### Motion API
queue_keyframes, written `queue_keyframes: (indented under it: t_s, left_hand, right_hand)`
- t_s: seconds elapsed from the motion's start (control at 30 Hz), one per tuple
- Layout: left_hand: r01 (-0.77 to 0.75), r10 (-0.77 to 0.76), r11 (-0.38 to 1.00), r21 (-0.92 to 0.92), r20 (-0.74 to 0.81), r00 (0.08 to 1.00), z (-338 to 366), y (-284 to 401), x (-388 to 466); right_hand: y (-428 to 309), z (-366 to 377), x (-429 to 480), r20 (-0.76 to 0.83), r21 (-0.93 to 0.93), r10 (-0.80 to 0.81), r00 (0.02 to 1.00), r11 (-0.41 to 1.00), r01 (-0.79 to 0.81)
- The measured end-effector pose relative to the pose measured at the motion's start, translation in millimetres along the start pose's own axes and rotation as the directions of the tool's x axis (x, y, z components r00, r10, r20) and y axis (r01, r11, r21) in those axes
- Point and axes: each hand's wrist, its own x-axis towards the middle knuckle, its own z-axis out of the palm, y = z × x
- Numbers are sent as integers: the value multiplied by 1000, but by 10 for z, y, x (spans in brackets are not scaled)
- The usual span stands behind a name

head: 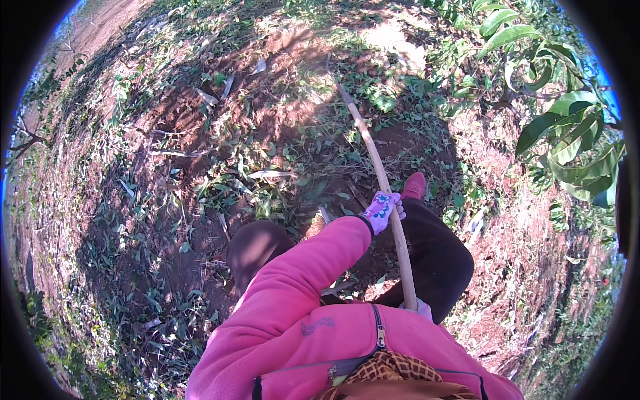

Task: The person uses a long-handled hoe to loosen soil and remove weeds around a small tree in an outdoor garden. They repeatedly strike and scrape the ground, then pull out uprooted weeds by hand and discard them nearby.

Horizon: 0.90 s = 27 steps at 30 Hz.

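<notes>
A long wooden tool handle [376, 155] runs from my waist out over the weedy soil. Its far end narrows and darkens among the plants; what kind of head it has I cannot tell. My left hand [382, 209], in a purple flowered glove, wraps around the handle near its middle. Close to my waist, my right hand [423, 308] is at the butt end, mostly hidden behind the handle and my pink jacket; only a bit of pale glove shows. The handle slants forward and slightly left, past my pink shoe [414, 186].
Cut weeds [240, 192] and dry leaves litter the reddish soil [270, 115]. A leafy branch [565, 125] hangs close on the right. Bare twigs [27, 140] stand at the far left. My dark-trousered knees [260, 250] are bent on either side.
</notes>
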Motion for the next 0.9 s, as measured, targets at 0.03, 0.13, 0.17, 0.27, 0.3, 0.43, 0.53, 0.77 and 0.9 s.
queue_keyframes:
  t_s: [0.03, 0.13, 0.17, 0.27, 0.3, 0.43, 0.53, 0.77, 0.9]
  left_hand:
    - [-34, 34, 999, -30, -20, 999, 24, 1, 44]
    - [-126, 124, 992, -21, -84, 989, 43, 133, 117]
    - [-149, 150, 989, 22, -54, 987, 50, 248, 157]
    - [-225, 222, 957, 181, 36, 974, -5, 563, 217]
    - [-209, 199, 940, 270, 65, 978, -39, 672, 260]
    - [-260, 272, 696, 669, 90, 958, -234, 925, 522]
    - [-37, 310, 462, 886, -122, 943, -497, 833, 632]
    - [3, 191, 373, 928, -80, 978, -667, 315, 554]
    - [-185, 282, 294, 938, 100, 954, -452, 148, 345]
  right_hand:
    - [-43, 41, 27, -36, -25, 20, 999, 999, -21]
    - [-240, 408, 235, -291, -367, -145, 946, 930, 30]
    - [-344, 433, 393, -227, -330, -112, 967, 944, 32]
    - [-748, 398, 973, 140, 373, -14, 990, 927, -39]
    - [-919, 397, 1198, 254, 530, -121, 960, 847, -34]
    - [-1660, 694, 2370, 160, 437, -317, 935, 872, 221]
    - [-1611, 1076, 2716, 34, 9, -567, 823, 824, 567]
    - [-619, 1052, 1927, 32, 76, -180, 983, 981, 178]
    - [-327, 721, 1625, 106, 149, -177, 978, 976, 161]
